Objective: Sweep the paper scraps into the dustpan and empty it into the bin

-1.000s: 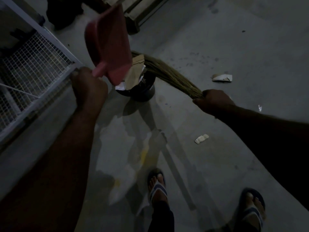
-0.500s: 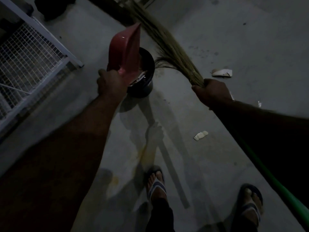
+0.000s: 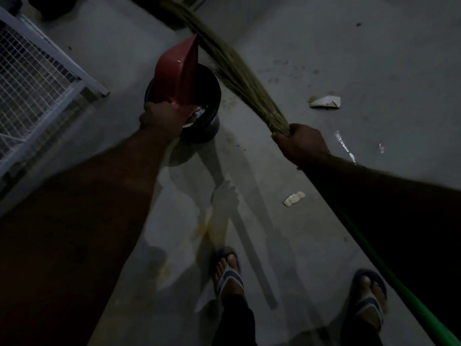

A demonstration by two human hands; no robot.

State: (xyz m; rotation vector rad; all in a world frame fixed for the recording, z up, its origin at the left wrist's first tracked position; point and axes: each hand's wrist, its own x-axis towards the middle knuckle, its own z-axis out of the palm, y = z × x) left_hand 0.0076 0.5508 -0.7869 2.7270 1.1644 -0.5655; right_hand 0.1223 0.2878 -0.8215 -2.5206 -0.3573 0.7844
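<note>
Dustpan (image 3: 178, 78) standing on end over the bin (image 3: 212, 116) in our left hand (image 3: 162, 118), fingers clenched on its handle, we are gripping the broom (image 3: 239, 73) in our right hand (image 3: 301, 143), the one nearer the folded scrap (image 3: 324, 101) and small scrap (image 3: 293, 199) lying on the floor (image 3: 374, 58).

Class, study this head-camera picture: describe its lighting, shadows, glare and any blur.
Head view: dim and underexposed overall; a hand-shaped shadow lies on the floor; a small glint marks the red dustpan, and a bright streak shines on the floor; the broom looks soft and slightly blurred.
</note>
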